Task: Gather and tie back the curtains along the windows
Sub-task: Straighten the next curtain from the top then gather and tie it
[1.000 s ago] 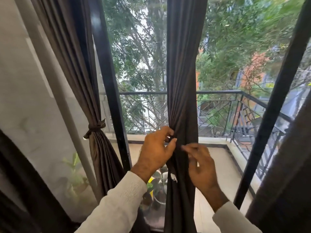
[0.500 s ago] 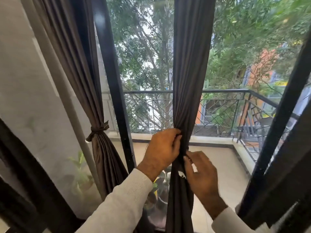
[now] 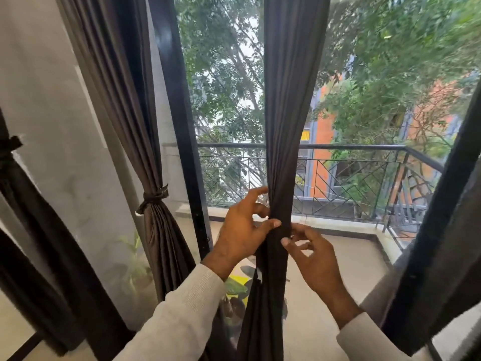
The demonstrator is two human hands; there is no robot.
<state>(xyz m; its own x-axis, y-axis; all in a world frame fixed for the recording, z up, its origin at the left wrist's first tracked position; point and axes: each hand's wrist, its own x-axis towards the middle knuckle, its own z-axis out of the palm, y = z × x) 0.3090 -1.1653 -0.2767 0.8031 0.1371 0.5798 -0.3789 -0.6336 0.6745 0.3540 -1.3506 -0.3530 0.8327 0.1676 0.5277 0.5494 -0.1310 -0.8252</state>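
The head camera looks down two pale-sleeved forearms to two hands working on the middle curtain (image 3: 291, 105), the landmark here. The left hand (image 3: 243, 230) sits on that curtain's left edge, thumb pressed across the gathered cloth and fingers curling round behind it; the right hand (image 3: 316, 259) sits just right of it and slightly lower, thumb and forefinger tips pinching at the same narrowed waist, so both hands are clamped on the one bunch of fabric, close together but not touching each other. Four dark curtains can be counted: the middle one, a tied curtain (image 3: 156, 230) well to its left, cinched by a knotted tie-back (image 3: 153, 198), another tied one (image 3: 23, 204) at the far left edge, and a dark panel (image 3: 442, 243) to its right at the frame edge. The middle curtain hangs with its long axis vertical, running from the top of the view down past the hands and flaring a little below them. Two black window frame bars (image 3: 182, 126) stand either side of it, the right one leaning. Behind its lower part, potted plants (image 3: 234, 290) stand on the pale tiled balcony floor (image 3: 351, 269). Beyond that runs one black metal railing (image 3: 351, 178), then green trees and an orange building.
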